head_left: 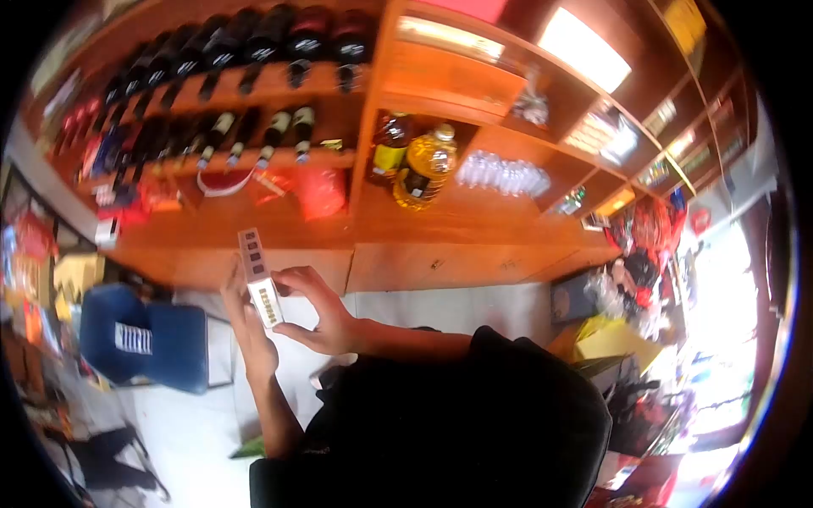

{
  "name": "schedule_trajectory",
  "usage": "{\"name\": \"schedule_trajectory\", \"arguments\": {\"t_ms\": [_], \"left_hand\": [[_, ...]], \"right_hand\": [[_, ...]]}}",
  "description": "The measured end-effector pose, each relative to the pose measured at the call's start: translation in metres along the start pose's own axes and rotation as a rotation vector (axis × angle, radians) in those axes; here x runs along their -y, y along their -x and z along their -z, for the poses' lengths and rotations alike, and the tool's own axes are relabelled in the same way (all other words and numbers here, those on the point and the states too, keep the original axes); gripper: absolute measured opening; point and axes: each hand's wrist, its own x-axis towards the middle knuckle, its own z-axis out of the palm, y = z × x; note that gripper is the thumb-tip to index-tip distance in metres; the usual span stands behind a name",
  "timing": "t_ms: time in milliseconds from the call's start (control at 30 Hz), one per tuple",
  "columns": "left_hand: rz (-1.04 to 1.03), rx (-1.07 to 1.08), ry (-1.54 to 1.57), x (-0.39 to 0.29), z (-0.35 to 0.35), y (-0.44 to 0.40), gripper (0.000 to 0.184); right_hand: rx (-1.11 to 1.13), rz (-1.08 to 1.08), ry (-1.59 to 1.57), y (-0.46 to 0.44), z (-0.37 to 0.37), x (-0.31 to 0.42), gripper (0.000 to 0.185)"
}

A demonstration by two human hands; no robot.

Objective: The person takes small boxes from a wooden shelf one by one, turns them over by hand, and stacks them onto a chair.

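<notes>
A narrow oblong box [257, 275], white and pinkish with a row of dark printed squares and gold marks, is held up in front of my body. My left hand [257, 343] lies along its left side, fingers stretching up behind the edge. From the right, my right hand [326, 311] grips the box's lower half between thumb and fingers. The fingertips behind the box are partly hidden.
Wooden shelving [364, 182] stands ahead, with wine bottles [224, 55] on the left racks. Large oil jugs [426, 169] sit mid-shelf beside small clear bottles [504, 175]. A blue chair [169, 339] is at left; bagged goods [635, 271] crowd the right.
</notes>
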Motion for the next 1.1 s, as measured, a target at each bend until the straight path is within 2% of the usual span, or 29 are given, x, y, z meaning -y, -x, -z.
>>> {"name": "schedule_trajectory", "arguments": {"t_ms": [33, 100, 167, 267, 300, 367, 433, 500, 567, 633, 667, 700, 767, 867, 900, 967, 1033, 1067, 1100], "left_hand": [[-0.028, 0.041, -0.006, -0.005, -0.022, -0.006, 0.061], [-0.14, 0.111, -0.214, -0.007, -0.068, -0.015, 0.064], [-0.185, 0.211, -0.241, -0.009, -0.125, -0.021, 0.062], [-0.176, 0.409, -0.044, -0.015, -0.23, -0.022, 0.06], [-0.27, 0.512, -0.057, -0.024, -0.267, -0.022, 0.062], [-0.251, 0.589, 0.124, -0.024, -0.344, -0.018, 0.055], [-0.393, 0.684, 0.056, -0.038, -0.409, -0.017, 0.053], [-0.405, 0.732, 0.123, -0.054, -0.464, -0.024, 0.052], [-0.436, 0.725, 0.158, -0.081, -0.515, -0.034, 0.052], [-0.728, 0.718, -0.041, -0.106, -0.555, -0.05, 0.049], [-0.679, 0.72, 0.025, -0.114, -0.578, -0.054, 0.05], [-0.692, 0.72, 0.022, -0.122, -0.597, -0.065, 0.05], [-0.874, 0.706, -0.041, -0.136, -0.637, -0.09, 0.056], [-0.678, 0.781, 0.251, -0.166, -0.69, -0.112, 0.062], [-0.675, 0.802, 0.299, -0.167, -0.712, -0.127, 0.06], [-0.589, 0.815, 0.351, -0.182, -0.741, -0.141, 0.057], [-0.66, 0.739, 0.461, -0.175, -0.786, -0.163, 0.054], [-0.786, 0.681, 0.341, -0.173, -0.807, -0.185, 0.052], [-0.786, 0.648, 0.375, -0.166, -0.826, -0.199, 0.052]], "right_hand": [[-0.038, -0.009, 0.031, 0.006, 0.023, 0.001, 0.066], [-0.112, -0.001, 0.072, 0.021, 0.067, -0.001, 0.067], [-0.201, -0.066, 0.219, 0.041, 0.12, -0.002, 0.066], [-0.39, 0.023, 0.288, 0.075, 0.207, 0.005, 0.066], [-0.478, 0.055, 0.332, 0.088, 0.236, 0.008, 0.065], [-0.636, 0.041, 0.314, 0.111, 0.294, 0.012, 0.058], [-0.745, 0.054, 0.264, 0.135, 0.343, 0.002, 0.06], [-0.809, 0.068, 0.375, 0.14, 0.396, 0.016, 0.062], [-0.795, 0.071, 0.459, 0.142, 0.448, 0.033, 0.064], [-0.886, 0.101, 0.495, 0.133, 0.492, 0.049, 0.065], [-0.871, 0.255, 0.423, 0.123, 0.516, 0.056, 0.069], [-0.872, 0.25, 0.519, 0.119, 0.541, 0.062, 0.069], [-0.838, 0.235, 0.637, 0.103, 0.587, 0.088, 0.068], [-0.81, 0.318, 0.865, 0.074, 0.652, 0.121, 0.066], [-0.797, 0.372, 0.94, 0.064, 0.678, 0.123, 0.067], [-0.844, 0.343, 1.009, 0.036, 0.731, 0.119, 0.05], [-0.871, 0.255, 0.922, 0.008, 0.764, 0.128, 0.045], [-0.878, 0.218, 0.915, -0.007, 0.786, 0.125, 0.042], [-0.743, 0.221, 0.799, -0.021, 0.808, 0.124, 0.041]]}}
